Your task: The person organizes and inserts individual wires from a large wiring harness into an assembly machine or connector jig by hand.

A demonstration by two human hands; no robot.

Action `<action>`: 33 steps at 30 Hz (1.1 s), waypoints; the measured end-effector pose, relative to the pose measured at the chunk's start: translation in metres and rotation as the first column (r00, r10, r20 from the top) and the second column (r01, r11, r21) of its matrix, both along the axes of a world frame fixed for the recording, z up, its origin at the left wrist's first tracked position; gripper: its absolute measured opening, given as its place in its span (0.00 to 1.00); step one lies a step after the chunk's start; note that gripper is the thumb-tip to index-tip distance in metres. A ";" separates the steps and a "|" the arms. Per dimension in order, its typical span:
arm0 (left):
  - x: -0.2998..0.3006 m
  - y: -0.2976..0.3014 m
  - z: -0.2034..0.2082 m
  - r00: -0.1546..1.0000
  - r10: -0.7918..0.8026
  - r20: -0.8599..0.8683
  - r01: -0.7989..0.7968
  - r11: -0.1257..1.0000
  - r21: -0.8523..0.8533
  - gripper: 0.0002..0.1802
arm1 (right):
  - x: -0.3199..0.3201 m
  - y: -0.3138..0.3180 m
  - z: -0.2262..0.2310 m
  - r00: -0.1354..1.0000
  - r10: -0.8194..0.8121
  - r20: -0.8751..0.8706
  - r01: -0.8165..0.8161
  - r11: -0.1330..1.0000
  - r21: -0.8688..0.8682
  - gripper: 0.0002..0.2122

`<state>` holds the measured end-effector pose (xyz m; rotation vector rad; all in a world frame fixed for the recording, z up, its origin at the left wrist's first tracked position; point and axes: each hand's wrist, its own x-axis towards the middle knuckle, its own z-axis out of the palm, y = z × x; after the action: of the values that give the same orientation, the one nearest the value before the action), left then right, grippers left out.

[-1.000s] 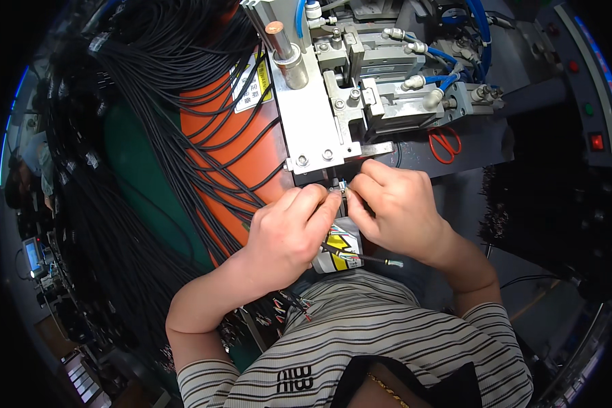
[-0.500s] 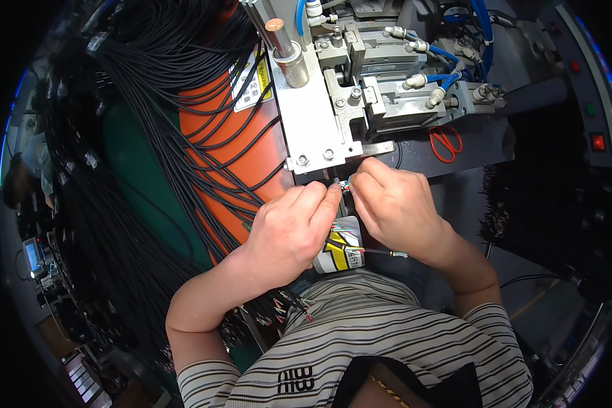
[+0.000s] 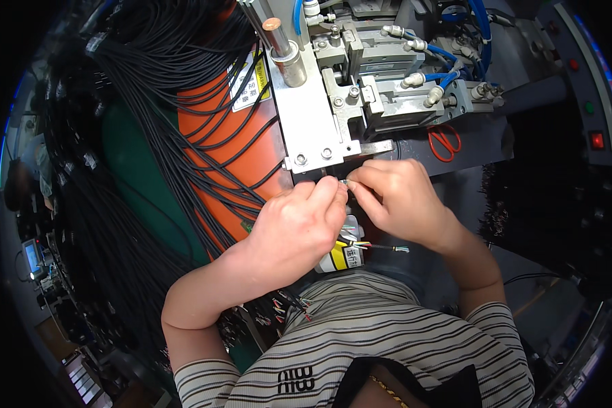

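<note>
In front of the metal fixture, my left hand is closed, thumb and fingers pinched round the end of a black cable mostly hidden by them. My right hand pinches at the fine wires of that cable end, close to the left fingertips. Little of these wires shows. Below the hands, more black cables reach out from under my left hand, one with a coloured wire end and another with a splayed tip. They pass over a white and yellow label.
A metal clamping fixture with blue air hoses stands just beyond my hands. Red-handled scissors lie on its right. Bundled black cables run over an orange surface at the left. A control panel stands far right.
My left hand has shifted slightly right, and its fingers cover more of the cable end. My right fingertips have shifted a little, its thumb now more extended. The loose cable ends below have moved slightly.
</note>
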<state>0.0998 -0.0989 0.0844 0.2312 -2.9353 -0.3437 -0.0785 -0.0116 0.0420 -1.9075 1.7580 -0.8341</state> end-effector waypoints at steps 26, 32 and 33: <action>0.034 -0.015 -0.017 0.959 0.229 -0.170 -0.163 0.929 0.333 0.21 | 0.002 0.001 -0.008 0.891 -0.155 0.426 0.093 0.982 0.162 0.04; 0.042 -0.013 -0.029 0.936 0.300 -0.182 -0.264 0.944 0.199 0.18 | 0.010 0.009 -0.002 0.942 -0.137 0.307 0.157 0.987 -0.042 0.08; 0.042 -0.013 -0.030 0.930 0.315 -0.189 -0.274 0.938 0.212 0.17 | 0.012 0.010 0.006 0.929 -0.079 0.363 0.107 0.992 -0.060 0.12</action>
<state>0.1418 -0.1119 0.0542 0.6125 -2.5989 -0.5533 -0.0669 -0.0014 0.0475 -1.5987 1.6168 -1.2183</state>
